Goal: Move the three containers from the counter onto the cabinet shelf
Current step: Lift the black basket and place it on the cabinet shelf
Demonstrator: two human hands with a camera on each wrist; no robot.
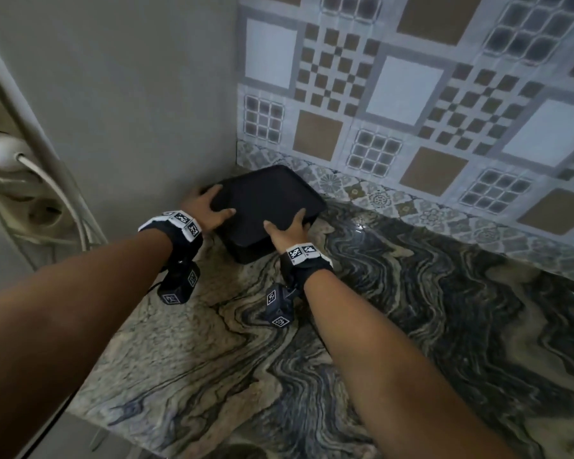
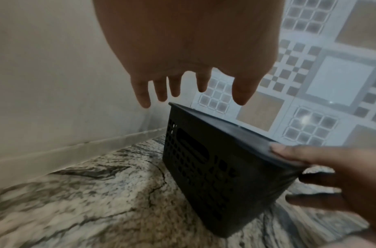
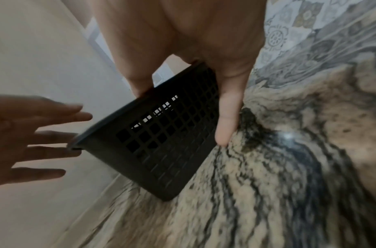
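Nearest the viewer, both forearms reach forward over the veined stone counter (image 1: 395, 293) toward its back left corner. The right hand (image 1: 287, 231) is already on the black lidded container (image 1: 262, 207): its thumb lies on the lid near the front right edge while its fingers run down the perforated side wall, a grip that the right wrist view confirms. The left hand (image 1: 206, 210) is spread, fingers straight and apart; from the head it seems to lie on the lid's left edge, but the wrist views show its fingertips just short of the rim, so whether it touches I cannot tell. The container sits on the counter, tucked into the corner between the plain grey side wall (image 1: 130, 94) and the patterned tile backsplash (image 1: 411, 94), one corner pointing at the person, so its sides run diagonally to the arms. The hands stand on opposite sides of it, apart. I judge the lift waits on the left hand closing. No shelf is in view.
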